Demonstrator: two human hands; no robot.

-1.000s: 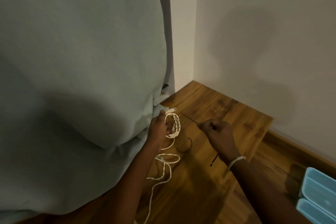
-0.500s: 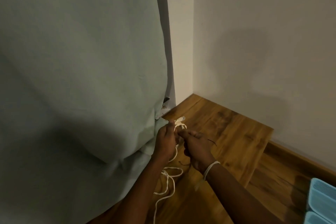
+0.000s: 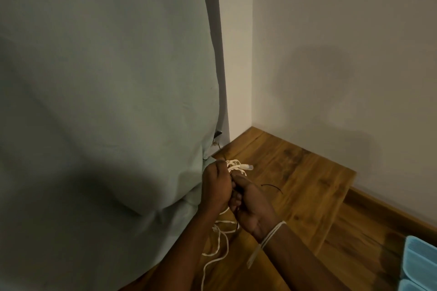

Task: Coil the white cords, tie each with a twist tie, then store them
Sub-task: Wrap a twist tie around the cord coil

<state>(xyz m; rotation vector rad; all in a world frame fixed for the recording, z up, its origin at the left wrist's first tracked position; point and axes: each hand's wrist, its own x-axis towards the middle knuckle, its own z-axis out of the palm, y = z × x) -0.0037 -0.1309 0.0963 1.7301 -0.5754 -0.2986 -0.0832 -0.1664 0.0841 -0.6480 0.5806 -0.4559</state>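
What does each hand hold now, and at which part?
The left hand grips the white cord around its coiled loops. The right hand pinches the dark twist tie; exactly where is hidden.

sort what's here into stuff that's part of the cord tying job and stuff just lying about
Part of the job:
white cord, gripped by left hand
dark twist tie, at right hand

Just there:
grey-green cloth
blue bins
wristband
wooden floor

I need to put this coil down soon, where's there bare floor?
Bare wood floor lies right of the hands, toward the wall. Crowded: loose white cord trails below the left hand, beside the grey fabric.
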